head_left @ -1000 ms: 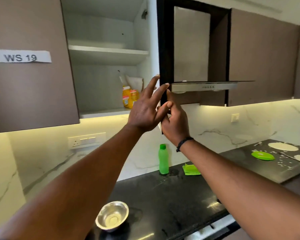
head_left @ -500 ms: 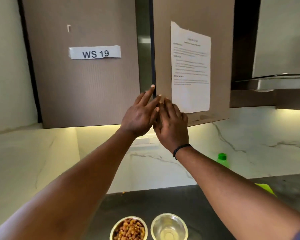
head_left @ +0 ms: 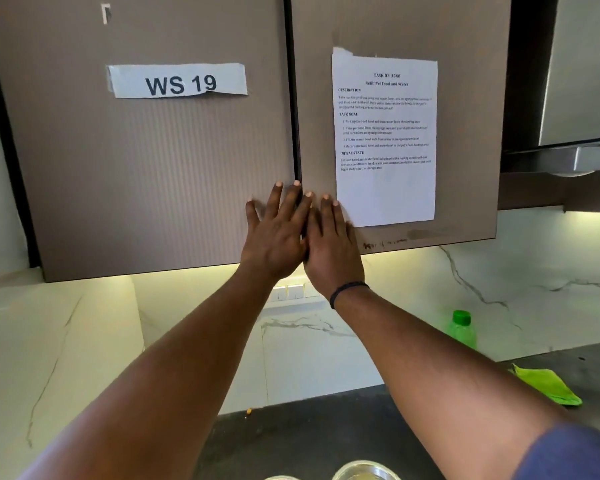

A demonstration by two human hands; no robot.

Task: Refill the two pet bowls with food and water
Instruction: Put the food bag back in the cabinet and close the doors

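My left hand (head_left: 276,233) and my right hand (head_left: 331,244) lie flat, fingers spread, side by side against the lower edges of two closed brown cabinet doors, at the seam between them. Neither hand holds anything. The right door (head_left: 465,116) carries a printed task sheet (head_left: 385,140). At the very bottom edge only the rim of a steel bowl (head_left: 364,474) shows, with a sliver of a second bowl (head_left: 281,477) to its left; their contents are hidden. A green water bottle (head_left: 462,329) stands on the black counter at the right, partly behind my right forearm.
The left door bears a "WS 19" label (head_left: 177,81). A green cloth (head_left: 548,386) lies on the counter (head_left: 309,434) at the right. A steel range hood (head_left: 582,157) juts out at the upper right. A switch plate (head_left: 293,292) sits on the marble backsplash under the cabinets.
The right cabinet door has swung from open to fully closed under both hands. The view has shifted left and up, so the bowls have nearly dropped out of view.
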